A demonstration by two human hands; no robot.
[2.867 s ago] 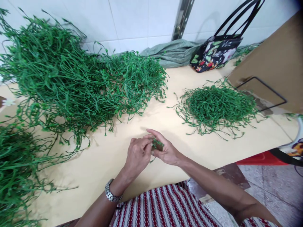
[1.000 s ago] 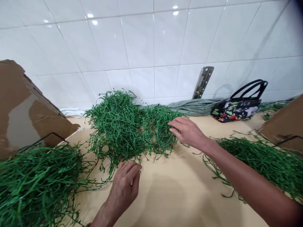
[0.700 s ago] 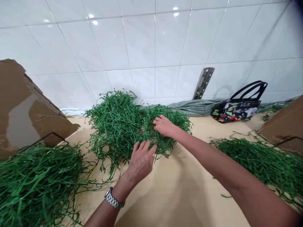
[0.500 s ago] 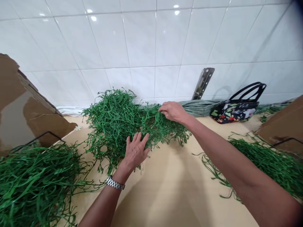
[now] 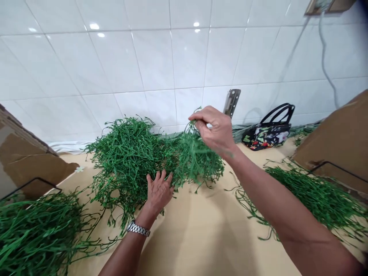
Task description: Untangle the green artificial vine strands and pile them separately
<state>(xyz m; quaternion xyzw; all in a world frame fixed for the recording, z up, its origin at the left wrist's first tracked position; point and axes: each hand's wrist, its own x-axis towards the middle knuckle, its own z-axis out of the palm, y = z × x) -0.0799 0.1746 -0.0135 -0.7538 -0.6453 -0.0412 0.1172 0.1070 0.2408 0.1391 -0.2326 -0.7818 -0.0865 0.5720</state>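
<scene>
head cam, fwd-down (close), facing wall

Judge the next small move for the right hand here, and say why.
Probably keep lifting: the right hand pinches a clump of green stems whose lower strands look tangled with the middle pile, which the left hand presses down. A little more upward pull should likely free it.

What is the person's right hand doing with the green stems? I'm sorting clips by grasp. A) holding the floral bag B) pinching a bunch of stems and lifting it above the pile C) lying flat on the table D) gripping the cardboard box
B: the right hand is closed on the top of a bunch of green stems, raised above the pile, while the left hand presses on the pile.
</scene>
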